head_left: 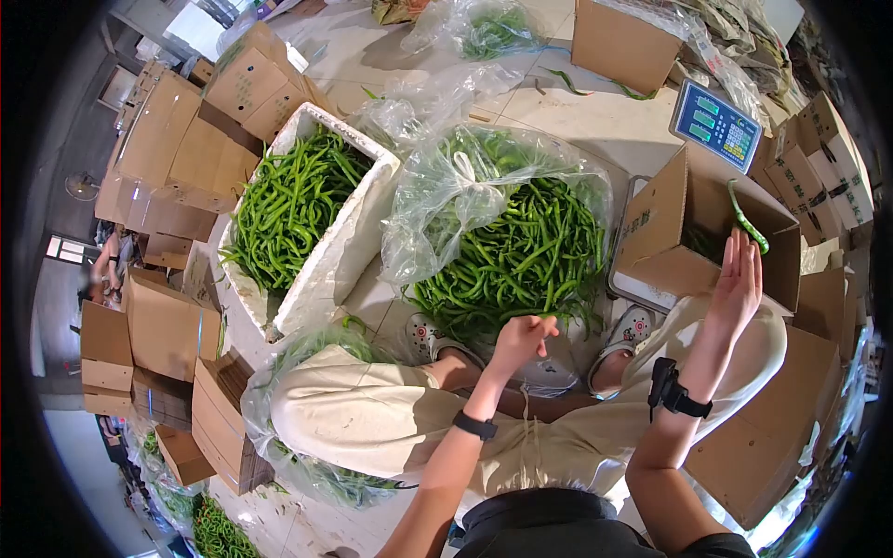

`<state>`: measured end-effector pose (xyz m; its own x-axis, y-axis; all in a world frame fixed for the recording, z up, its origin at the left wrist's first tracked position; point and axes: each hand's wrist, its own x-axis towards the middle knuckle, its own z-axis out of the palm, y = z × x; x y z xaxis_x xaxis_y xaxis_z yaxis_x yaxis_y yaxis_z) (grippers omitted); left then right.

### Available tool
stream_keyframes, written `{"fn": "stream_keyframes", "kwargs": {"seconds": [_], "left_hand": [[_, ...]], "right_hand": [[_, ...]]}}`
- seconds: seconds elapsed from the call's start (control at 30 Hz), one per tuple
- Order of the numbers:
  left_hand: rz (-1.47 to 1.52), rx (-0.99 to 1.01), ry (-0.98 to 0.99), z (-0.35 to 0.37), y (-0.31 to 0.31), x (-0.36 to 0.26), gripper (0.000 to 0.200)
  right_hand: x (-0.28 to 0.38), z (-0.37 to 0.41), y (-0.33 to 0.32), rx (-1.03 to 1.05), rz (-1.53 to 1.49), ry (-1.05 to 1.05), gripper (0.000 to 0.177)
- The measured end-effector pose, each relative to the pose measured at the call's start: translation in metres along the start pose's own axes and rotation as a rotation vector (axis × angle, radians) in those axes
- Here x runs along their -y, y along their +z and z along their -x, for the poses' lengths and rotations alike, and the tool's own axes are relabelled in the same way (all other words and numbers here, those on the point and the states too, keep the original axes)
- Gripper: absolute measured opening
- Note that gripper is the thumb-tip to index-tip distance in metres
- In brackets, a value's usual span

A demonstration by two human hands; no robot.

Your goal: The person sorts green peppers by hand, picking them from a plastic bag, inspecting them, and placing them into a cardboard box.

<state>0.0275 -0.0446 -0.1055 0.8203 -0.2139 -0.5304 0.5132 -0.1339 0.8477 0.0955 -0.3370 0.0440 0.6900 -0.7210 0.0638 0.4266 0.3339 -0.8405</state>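
Observation:
My left hand (524, 344) is curled at the near edge of a heap of long green chili peppers (530, 251), its palm hidden from view. The heap lies in an opened clear plastic bag (433, 223) between my feet. Over the mouth of a cardboard box (656, 219), my right hand (739, 279) has its fingers straight and side by side. One curved green chili pepper (747, 221) is at those fingertips, above the box; no grip around it shows. The box stands tilted on a scale platform (642, 286).
To the left, a white foam box (346, 242) is full of green chili peppers. A scale display (714, 126) stands behind the cardboard box. Stacked cartons (153, 139) line the left side; another carton (625, 45) is at the back. A plastic bag (326, 474) lies by my left leg.

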Motion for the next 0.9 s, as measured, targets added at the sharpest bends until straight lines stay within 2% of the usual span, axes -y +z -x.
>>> {"fn": "stream_keyframes", "kwargs": {"seconds": [0.07, 0.17, 0.23, 0.3, 0.37, 0.47, 0.57, 0.6, 0.7, 0.73, 0.83, 0.9], "left_hand": [[0.224, 0.01, -0.128, -0.024, -0.016, 0.018, 0.036], [0.348, -0.353, -0.233, -0.062, -0.044, 0.042, 0.03], [0.316, -0.813, -0.067, -0.108, -0.083, 0.125, 0.024], [-0.289, -1.162, -0.456, -0.126, -0.123, 0.14, 0.022], [-0.46, -1.373, -0.511, -0.109, -0.142, 0.126, 0.024], [-0.383, -1.438, -0.453, -0.106, -0.176, 0.158, 0.029], [0.535, -1.282, -0.377, -0.103, -0.192, 0.216, 0.029], [-0.197, -1.087, -0.572, -0.082, -0.172, 0.189, 0.027], [-0.218, -1.007, -0.661, -0.076, -0.157, 0.202, 0.026], [-0.349, -0.898, -0.579, -0.066, -0.153, 0.19, 0.028], [-0.323, -0.974, -0.474, -0.057, -0.142, 0.155, 0.032], [-0.448, -1.053, -0.275, -0.066, -0.142, 0.162, 0.032]], "right_hand": [[-0.001, 0.013, 0.006, 0.049, 0.086, 0.033, 0.046], [-0.002, 0.046, 0.023, 0.19, 0.189, 0.133, 0.042], [-0.004, 0.062, 0.025, 0.282, 0.218, 0.235, 0.038], [-0.009, 0.072, 0.02, 0.296, 0.265, 0.281, 0.03], [-0.012, 0.079, 0.012, 0.327, 0.312, 0.322, 0.027], [-0.016, 0.081, 0.001, 0.35, 0.334, 0.36, 0.022], [-0.026, 0.086, -0.001, 0.329, 0.367, 0.395, 0.021], [-0.03, 0.088, 0.0, 0.328, 0.372, 0.409, 0.021], [-0.034, 0.094, 0.011, 0.375, 0.369, 0.441, 0.02], [-0.034, 0.096, 0.014, 0.398, 0.367, 0.451, 0.02], [-0.033, 0.098, 0.019, 0.417, 0.389, 0.462, 0.02], [-0.033, 0.098, 0.02, 0.406, 0.407, 0.454, 0.019]]}}
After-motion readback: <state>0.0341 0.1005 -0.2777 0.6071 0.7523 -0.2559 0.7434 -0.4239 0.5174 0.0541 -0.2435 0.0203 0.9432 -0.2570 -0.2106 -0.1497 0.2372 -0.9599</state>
